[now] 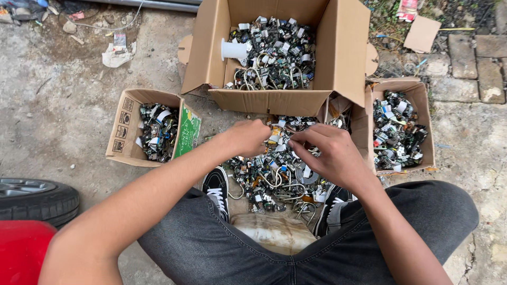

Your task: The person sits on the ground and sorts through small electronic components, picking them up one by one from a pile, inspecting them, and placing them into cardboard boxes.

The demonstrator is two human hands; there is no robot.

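Hovering over a loose heap of small parts [272, 177] on the rough concrete ground [58, 116], both hands meet just above its far edge. The left hand [247, 138] is curled into a loose fist, and what it grips, if anything, cannot be told. The right hand [330, 153] bends its fingers [301, 138] together, pinching a small pale piece at the tips, too tiny to identify. The heap is a tangle of dark, glossy bits, white tabs and curved metal wire loops, lying between the person's black shoes [217, 190] with white laces. Grey, coarse denim covers both knees.

Three cardboard boxes ring the heap, each holding similar jumbled scrap. The large open box [343, 47] stands beyond the hands, with a white plastic spool [234, 50] inside at its left. A small box [124, 124] with a green flap sits to the left, another small box [420, 95] to the right. A black rubber tyre [37, 199] shows at the left edge.
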